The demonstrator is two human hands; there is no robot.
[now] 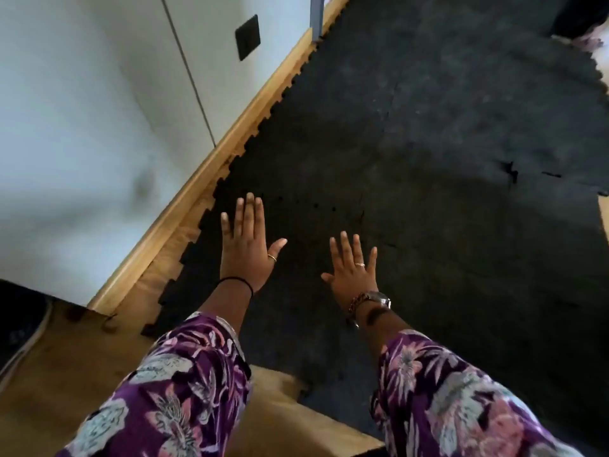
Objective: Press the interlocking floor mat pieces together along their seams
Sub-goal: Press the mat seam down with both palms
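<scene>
With 2 hands flat, mat seam [306, 204] just beyond left fingers [248, 211].

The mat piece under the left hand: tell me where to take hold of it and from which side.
Grip the mat piece by its toothed edge beside the skirting board, coming from the left. That edge lies free over bare wood floor, so fingers can probably slip under; its other sides seem locked into neighbouring pieces.
</scene>
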